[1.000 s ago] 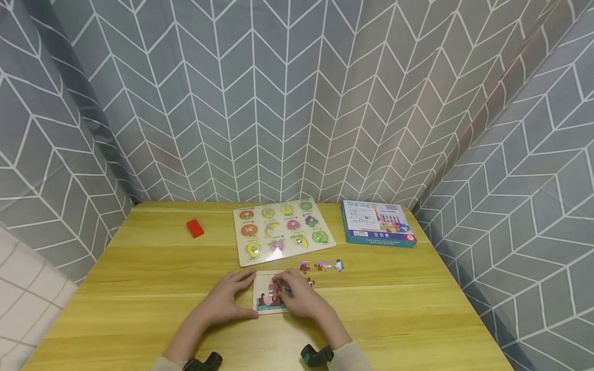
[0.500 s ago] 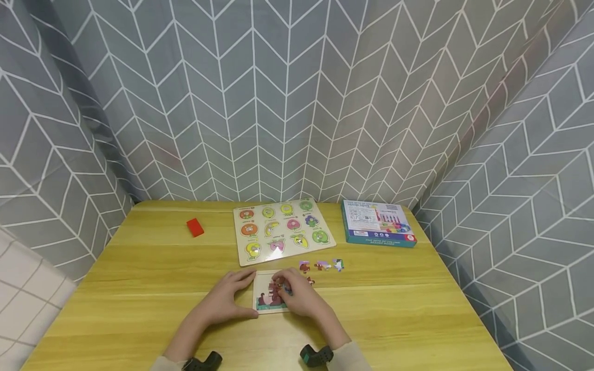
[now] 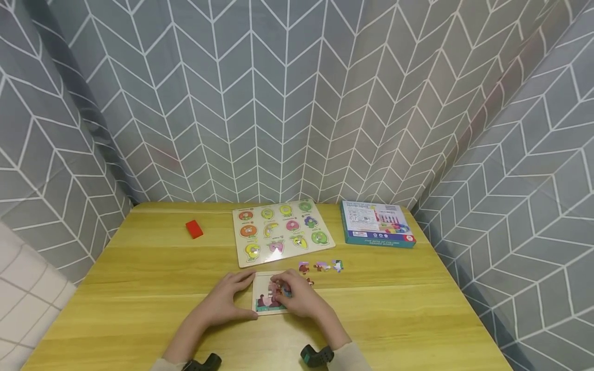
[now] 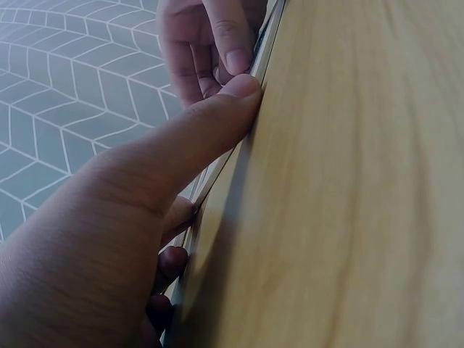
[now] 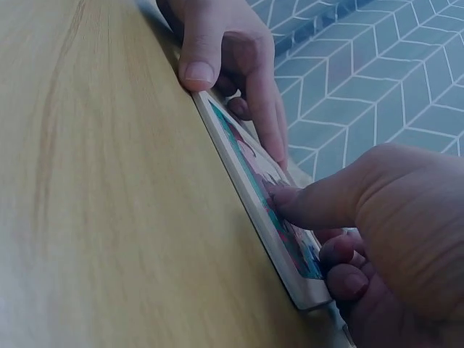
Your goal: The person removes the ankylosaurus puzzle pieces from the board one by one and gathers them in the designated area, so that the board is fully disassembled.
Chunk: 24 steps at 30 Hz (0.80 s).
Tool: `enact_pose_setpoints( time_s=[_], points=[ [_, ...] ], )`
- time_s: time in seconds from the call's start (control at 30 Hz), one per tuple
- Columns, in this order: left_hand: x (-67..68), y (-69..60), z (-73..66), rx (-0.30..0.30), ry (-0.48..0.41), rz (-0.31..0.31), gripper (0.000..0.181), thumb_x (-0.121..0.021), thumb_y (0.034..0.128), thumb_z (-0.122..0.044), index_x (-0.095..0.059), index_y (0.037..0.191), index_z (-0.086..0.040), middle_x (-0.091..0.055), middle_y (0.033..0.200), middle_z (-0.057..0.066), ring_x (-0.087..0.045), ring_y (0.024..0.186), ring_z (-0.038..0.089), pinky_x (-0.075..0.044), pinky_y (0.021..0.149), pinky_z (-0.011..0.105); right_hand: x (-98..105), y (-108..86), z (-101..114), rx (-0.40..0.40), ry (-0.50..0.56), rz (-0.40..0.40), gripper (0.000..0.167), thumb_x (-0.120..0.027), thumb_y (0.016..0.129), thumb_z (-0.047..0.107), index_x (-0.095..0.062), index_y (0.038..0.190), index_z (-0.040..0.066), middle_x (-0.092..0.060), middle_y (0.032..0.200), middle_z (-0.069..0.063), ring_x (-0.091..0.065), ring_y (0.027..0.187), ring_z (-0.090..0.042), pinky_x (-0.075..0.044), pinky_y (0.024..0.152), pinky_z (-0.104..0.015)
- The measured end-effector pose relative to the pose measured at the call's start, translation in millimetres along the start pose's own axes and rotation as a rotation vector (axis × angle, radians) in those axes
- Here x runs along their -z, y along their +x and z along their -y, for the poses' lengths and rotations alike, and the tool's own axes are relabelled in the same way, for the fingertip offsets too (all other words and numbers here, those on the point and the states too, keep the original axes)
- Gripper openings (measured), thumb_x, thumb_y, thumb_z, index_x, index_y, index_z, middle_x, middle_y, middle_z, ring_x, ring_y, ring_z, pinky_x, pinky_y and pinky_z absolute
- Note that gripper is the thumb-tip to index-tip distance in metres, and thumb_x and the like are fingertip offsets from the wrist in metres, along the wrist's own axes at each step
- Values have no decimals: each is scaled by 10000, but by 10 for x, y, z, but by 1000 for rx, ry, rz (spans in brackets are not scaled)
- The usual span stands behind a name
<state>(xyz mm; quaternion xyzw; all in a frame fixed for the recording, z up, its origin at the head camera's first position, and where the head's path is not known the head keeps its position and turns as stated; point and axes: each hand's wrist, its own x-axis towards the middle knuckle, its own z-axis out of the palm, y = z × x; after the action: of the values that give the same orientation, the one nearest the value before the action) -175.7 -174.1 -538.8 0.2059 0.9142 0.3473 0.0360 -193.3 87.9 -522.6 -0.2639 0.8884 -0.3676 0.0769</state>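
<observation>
A small wooden jigsaw tray (image 3: 261,282) lies flat on the table, with brown, pink and teal pieces along its lower part. My left hand (image 3: 225,302) holds its left side, thumb at the near corner and forefinger at the far corner. Over the tray's right half, my right hand (image 3: 299,294) pinches a brownish-pink puzzle piece (image 3: 273,289) among the others. In the right wrist view the right thumb (image 5: 304,203) touches the picture; the forefinger's tip is hidden there. Several loose jigsaw pieces (image 3: 322,266) lie beyond the right hand, one partly covered by it.
A fruit peg puzzle board (image 3: 297,252) lies just beyond the tray. At the back right sits a blue-edged box (image 3: 380,224), and a red block (image 3: 194,229) lies at the back left. Patterned curtains (image 3: 278,103) hang behind the wooden table (image 3: 139,278).
The right thumb and fingers shift slightly over the pieces in the tray. My left hand keeps its place at the tray's left side, and the loose pieces stay put.
</observation>
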Motion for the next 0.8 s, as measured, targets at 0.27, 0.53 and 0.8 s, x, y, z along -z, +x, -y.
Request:
enact_pose_setpoints(
  time_s=[0.27,0.53,0.8],
  points=[
    [11,-14,-10,-13,12,-5,1057,-908,733,-622,-544,1552,-62,-461,1655,86,-418,1466,456,-375,1156,703,23,-1,-22,9,-45,21,343,-680,1053,201,-678,1384,114,-626,1195,3,-553,1009,-80,-534,896,-284],
    [38,12,17,-12,24,-7,1060,-910,734,-618,-537,1559,-67,-453,1661,80,-380,1487,491,-334,1170,730,93,17,-32,38,84,12,361,-674,1056,183,-667,1403,84,-596,1078,41,-517,899,-53,-476,776,-219],
    [-8,12,45,-22,11,1,1079,-911,724,-627,-531,1561,-63,-451,1663,74,-376,1488,487,-320,1186,717,398,-126,-178,1,209,-163,315,-686,1048,188,-718,1361,177,-672,1154,37,-555,926,-120,-510,773,-228]
  ],
)
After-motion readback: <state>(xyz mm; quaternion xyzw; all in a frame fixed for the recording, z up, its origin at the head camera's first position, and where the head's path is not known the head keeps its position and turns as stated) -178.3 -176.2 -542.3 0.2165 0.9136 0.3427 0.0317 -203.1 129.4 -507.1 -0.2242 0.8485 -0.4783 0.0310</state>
